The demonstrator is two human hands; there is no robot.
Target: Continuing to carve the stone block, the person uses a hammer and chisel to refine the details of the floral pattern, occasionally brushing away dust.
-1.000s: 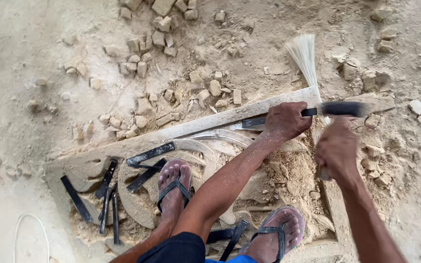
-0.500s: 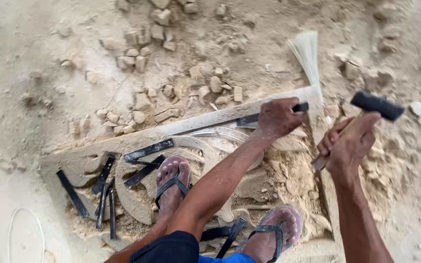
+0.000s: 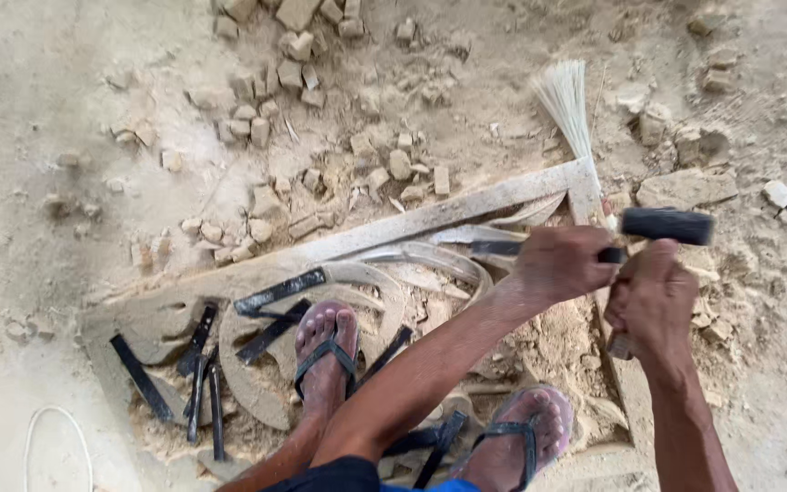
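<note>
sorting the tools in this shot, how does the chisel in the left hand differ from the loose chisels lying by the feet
The held chisel is gripped by the left hand, mostly hidden, under the hammer in the right hand. The loose chisels lie untouched and in full view on the carved stone slab, pointing several ways. All are dark, flat metal bars.

2 hands [image 3: 562, 264] — 1 hammer [image 3: 665, 226], 1 brush [image 3: 565, 96], 2 sandalled feet [image 3: 325, 351]
</note>
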